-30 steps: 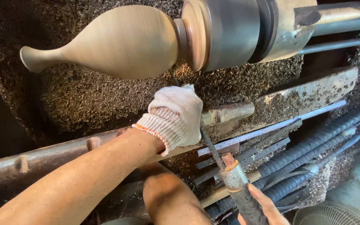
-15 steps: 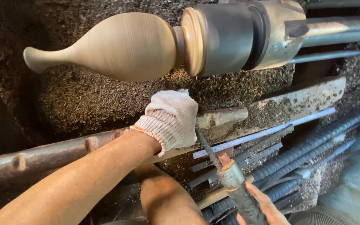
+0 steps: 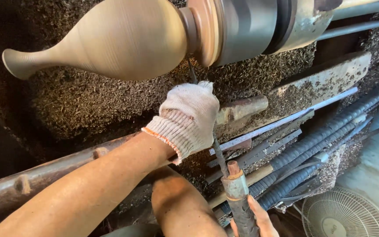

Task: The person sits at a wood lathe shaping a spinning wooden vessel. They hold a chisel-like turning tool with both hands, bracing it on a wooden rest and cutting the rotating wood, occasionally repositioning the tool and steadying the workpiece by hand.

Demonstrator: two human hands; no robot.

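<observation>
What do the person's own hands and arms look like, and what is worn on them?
The left hand wears a white knitted work glove with a ribbed cuff edged in orange, a little soiled. The left forearm is bare, with no sleeve. The right hand shows only in part at the bottom edge and is bare, with no glove.

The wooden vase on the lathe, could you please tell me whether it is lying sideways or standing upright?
Sideways. The wooden vase lies horizontal, its narrow neck pointing left and its base fixed to the lathe chuck on the right, above the gloved left hand.
</observation>
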